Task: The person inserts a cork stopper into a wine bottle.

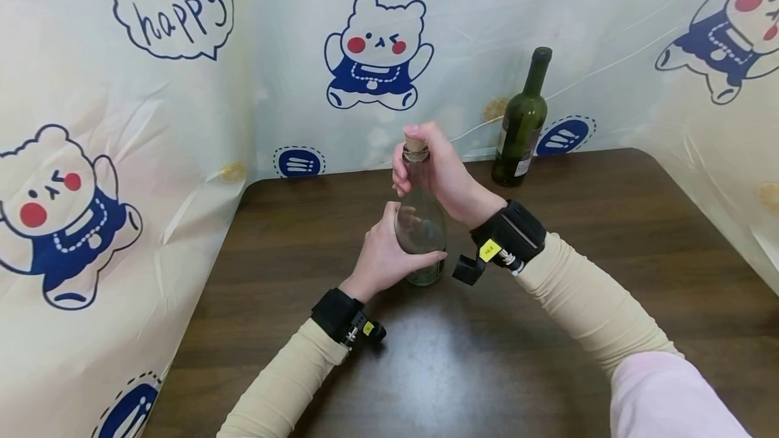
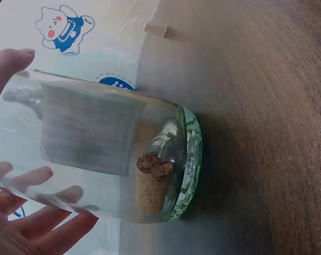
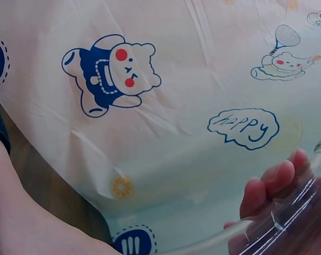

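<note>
A clear glass bottle (image 1: 420, 228) stands on the table, a cork (image 1: 416, 143) in its mouth. My left hand (image 1: 389, 252) grips the bottle's lower body, thumb on the near side. Around the neck curls my right hand (image 1: 447, 178), its thumb resting on top of the cork. In the left wrist view, a second cork (image 2: 151, 194) with a crumbly dark end lies inside the bottle near its thick base. A grey label covers part of the glass there. The right wrist view catches only fingers (image 3: 267, 183) behind the glass at the lower right.
A green wine bottle (image 1: 520, 127) stands at the table's back edge, right of my hands. In the left wrist view, a loose cork (image 2: 156, 29) is on the dark wooden table (image 1: 548, 330) beyond the bottle. A printed curtain (image 1: 292, 39) hangs behind and beside the table.
</note>
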`<control>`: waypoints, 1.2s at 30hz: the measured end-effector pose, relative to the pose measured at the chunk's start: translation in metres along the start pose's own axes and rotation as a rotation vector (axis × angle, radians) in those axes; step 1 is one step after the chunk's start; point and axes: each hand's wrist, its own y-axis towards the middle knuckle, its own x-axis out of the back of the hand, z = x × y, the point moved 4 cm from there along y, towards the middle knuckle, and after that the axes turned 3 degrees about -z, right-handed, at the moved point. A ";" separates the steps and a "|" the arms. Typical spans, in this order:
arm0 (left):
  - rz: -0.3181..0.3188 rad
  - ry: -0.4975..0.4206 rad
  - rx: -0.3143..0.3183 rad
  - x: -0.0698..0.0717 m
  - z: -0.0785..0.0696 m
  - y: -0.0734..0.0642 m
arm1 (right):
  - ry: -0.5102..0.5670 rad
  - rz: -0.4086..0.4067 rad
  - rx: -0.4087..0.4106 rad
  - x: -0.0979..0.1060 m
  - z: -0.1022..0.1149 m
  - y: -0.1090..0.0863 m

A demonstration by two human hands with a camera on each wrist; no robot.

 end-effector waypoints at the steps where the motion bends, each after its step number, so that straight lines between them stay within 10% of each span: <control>1: -0.001 -0.002 0.001 0.000 0.000 0.000 | -0.002 -0.003 0.004 0.000 0.000 0.000; 21: -0.005 -0.006 0.011 0.001 -0.001 0.000 | -0.023 -0.011 0.013 -0.001 0.002 0.001; 36: 0.007 0.001 0.026 0.000 0.000 -0.002 | -0.293 -0.060 -0.149 0.045 -0.020 -0.038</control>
